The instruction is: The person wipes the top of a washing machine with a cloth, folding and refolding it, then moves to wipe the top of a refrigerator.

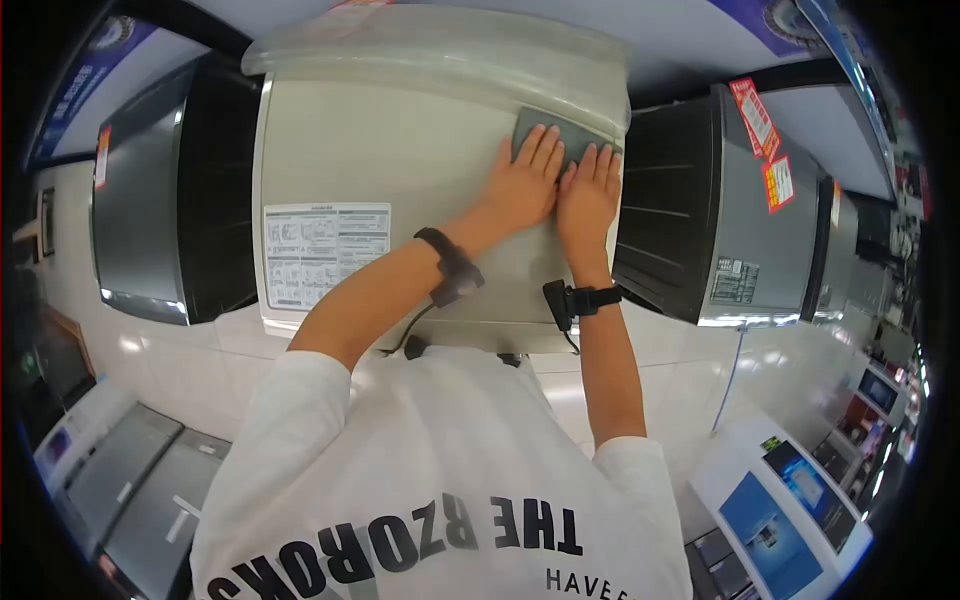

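The white shirt (450, 430) shows "THE" and "HAVE"; other lettering unclear.

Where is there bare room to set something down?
Beige top: bare between plastic, label and left hand; a smaller patch between the wristbands. Far right is crowded: that hand and the right hand on the cloth.

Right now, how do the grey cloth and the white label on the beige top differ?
Color: the cloth is plain dark grey; the label is white with dense print.
Contact: the cloth is under the fingers of the left hand and right hand; the label has no hand on it.
Place: the cloth is near the far right corner, the label by the left edge.
Shared: both lie on the beige top.
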The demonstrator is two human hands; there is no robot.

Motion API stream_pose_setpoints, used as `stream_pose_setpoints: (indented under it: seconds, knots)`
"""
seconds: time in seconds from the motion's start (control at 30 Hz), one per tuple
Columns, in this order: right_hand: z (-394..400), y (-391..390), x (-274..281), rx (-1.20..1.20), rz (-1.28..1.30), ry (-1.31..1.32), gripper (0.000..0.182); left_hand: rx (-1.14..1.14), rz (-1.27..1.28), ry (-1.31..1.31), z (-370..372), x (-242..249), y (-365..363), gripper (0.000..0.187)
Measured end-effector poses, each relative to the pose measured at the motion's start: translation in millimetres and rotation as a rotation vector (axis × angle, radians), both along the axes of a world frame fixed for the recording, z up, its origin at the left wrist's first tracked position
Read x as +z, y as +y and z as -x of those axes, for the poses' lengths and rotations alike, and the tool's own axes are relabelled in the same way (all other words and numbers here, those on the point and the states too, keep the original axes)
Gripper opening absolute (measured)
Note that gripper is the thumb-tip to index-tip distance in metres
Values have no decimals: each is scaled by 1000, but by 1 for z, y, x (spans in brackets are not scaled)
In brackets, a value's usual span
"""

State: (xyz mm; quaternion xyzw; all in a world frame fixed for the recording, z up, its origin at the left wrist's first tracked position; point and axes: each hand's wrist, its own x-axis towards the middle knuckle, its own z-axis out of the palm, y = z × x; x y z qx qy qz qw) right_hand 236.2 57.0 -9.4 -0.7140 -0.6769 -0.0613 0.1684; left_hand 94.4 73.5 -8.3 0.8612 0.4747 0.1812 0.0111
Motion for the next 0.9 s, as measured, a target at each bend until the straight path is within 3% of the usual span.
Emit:
stream_pose_setpoints:
  seconds: [0.3,0.53,0.9]
  knots:
    - [18,22,-2,74,119,27,63,-24,22,-118,34,-2,16,55]
    - [114,39,-3,29,159,24,65,-48,74,-134,128,-2,37,55]
    - [275,77,-4,167,150,-19,65,124,21,-77,281,0,52,53]
